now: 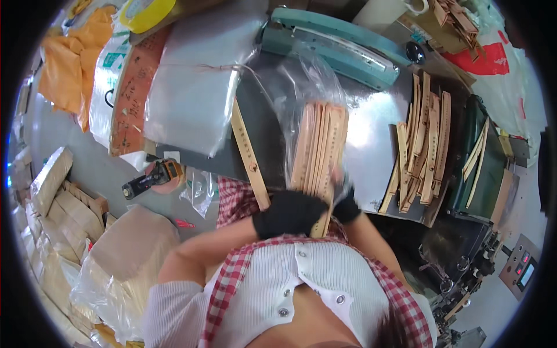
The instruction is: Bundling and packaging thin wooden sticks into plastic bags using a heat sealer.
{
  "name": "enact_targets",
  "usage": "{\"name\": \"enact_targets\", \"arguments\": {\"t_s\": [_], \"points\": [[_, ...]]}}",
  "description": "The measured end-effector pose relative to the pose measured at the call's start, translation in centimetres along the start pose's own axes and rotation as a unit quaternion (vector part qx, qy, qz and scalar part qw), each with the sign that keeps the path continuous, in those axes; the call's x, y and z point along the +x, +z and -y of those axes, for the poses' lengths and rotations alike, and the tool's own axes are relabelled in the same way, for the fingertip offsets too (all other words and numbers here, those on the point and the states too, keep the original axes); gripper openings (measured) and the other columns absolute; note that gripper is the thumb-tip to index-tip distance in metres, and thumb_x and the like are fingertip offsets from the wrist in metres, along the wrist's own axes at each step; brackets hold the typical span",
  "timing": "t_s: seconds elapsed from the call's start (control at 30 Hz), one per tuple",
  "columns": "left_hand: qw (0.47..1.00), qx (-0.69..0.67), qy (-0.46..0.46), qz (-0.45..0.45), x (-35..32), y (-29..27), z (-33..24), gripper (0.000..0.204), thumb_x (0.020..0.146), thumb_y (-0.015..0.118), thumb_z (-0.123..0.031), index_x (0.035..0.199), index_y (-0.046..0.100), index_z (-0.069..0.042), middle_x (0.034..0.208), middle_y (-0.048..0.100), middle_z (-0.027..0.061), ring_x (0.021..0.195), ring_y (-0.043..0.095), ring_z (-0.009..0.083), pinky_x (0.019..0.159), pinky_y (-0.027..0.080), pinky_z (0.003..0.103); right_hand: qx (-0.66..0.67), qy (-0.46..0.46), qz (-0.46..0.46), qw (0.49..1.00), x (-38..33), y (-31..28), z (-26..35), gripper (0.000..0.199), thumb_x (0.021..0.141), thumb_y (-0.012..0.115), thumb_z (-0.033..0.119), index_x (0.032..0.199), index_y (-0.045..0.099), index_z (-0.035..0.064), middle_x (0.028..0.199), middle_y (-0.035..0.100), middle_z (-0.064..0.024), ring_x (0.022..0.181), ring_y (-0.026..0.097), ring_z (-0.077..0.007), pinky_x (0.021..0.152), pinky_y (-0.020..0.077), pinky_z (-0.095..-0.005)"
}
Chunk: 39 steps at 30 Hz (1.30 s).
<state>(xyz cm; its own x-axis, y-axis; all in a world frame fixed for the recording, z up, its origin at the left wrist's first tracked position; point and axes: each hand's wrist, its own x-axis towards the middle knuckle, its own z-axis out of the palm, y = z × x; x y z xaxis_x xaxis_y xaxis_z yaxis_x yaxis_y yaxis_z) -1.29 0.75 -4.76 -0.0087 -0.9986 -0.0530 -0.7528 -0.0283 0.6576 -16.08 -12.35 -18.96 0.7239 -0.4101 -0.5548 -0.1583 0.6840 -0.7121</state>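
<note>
Bundle of wooden strips [319,148] half inside clear plastic bag [304,81], gripped by gloved left hand [288,213] and right hand [346,209], fingers clenched; next, pushing fully in.

A teal heat sealer [333,43] lies along the top of the grey desk [371,133]. Left of it rests a stack of clear bags [194,87], with a lone wooden strip [248,153] beside its lower right edge. A yellow tape roll [145,13] sits at the upper left, above orange cloth [72,64]. Loose wooden strips [423,145] pile up at the right of the desk. A black and orange tool [149,177] lies at centre left, and brown paper parcels [67,203] fill the lower left.
</note>
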Motion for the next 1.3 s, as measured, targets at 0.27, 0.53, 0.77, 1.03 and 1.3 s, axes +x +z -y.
{"name": "enact_targets", "arguments": {"t_s": [0.27,0.53,0.77,1.03,1.3], "points": [[0.857,0.077,-0.385,-0.333,-3.8,-1.4,8.6,0.050,0.072,0.077,-0.035,0.102,0.053,-0.003,0.083,0.057,0.0120,0.079,0.059,0.0284,0.070,0.047,0.038,-0.228,-0.104,-0.046,0.967,-8.3,6.3,4.7,0.052,0.092,0.060,0.020,0.133,0.036,0.0002,0.113,0.057,-0.0111,0.103,0.056,-0.0184,0.086,0.0467,-0.0313],[0.862,0.127,-0.406,-0.276,-9.0,-1.2,9.4,0.021,0.070,0.067,-0.019,0.071,0.051,-0.005,0.062,0.056,0.0149,0.062,0.059,0.0356,0.057,0.046,0.042,-0.555,-0.430,-0.215,0.679,-6.0,6.7,9.9,0.028,0.084,0.065,0.011,0.108,0.057,-0.0005,0.098,0.057,-0.0115,0.093,0.057,-0.0225,0.082,0.0457,-0.0333],[0.822,-0.390,-0.228,-0.347,-3.8,-5.7,-1.8,0.008,0.083,0.065,-0.007,0.088,0.062,-0.002,0.073,0.061,0.0060,0.065,0.057,0.0100,0.059,0.046,0.026,-0.194,-0.168,0.207,0.944,-9.8,14.0,8.0,0.037,0.096,0.053,0.030,0.121,0.052,0.0025,0.103,0.059,-0.0062,0.094,0.057,-0.0174,0.083,0.0459,-0.0300],[0.953,0.168,-0.005,-0.251,2.6,-3.5,4.6,0.030,0.069,0.068,-0.010,0.098,0.060,-0.009,0.093,0.058,0.0106,0.095,0.053,0.0315,0.086,0.042,0.043,-0.397,0.057,0.024,0.916,-14.8,0.9,4.7,0.036,0.096,0.050,0.039,0.102,0.059,0.0040,0.076,0.057,0.0020,0.068,0.050,-0.0047,0.059,0.0397,-0.0197],[0.958,0.077,0.015,-0.277,3.6,-4.3,1.3,0.039,0.066,0.067,-0.011,0.103,0.056,-0.003,0.099,0.056,0.0153,0.097,0.053,0.0360,0.088,0.042,0.042,-0.472,-0.435,-0.195,0.742,-4.8,6.0,11.3,0.029,0.088,0.063,0.023,0.110,0.054,0.0061,0.086,0.059,-0.0127,0.077,0.059,-0.0244,0.070,0.0477,-0.0352]]}}
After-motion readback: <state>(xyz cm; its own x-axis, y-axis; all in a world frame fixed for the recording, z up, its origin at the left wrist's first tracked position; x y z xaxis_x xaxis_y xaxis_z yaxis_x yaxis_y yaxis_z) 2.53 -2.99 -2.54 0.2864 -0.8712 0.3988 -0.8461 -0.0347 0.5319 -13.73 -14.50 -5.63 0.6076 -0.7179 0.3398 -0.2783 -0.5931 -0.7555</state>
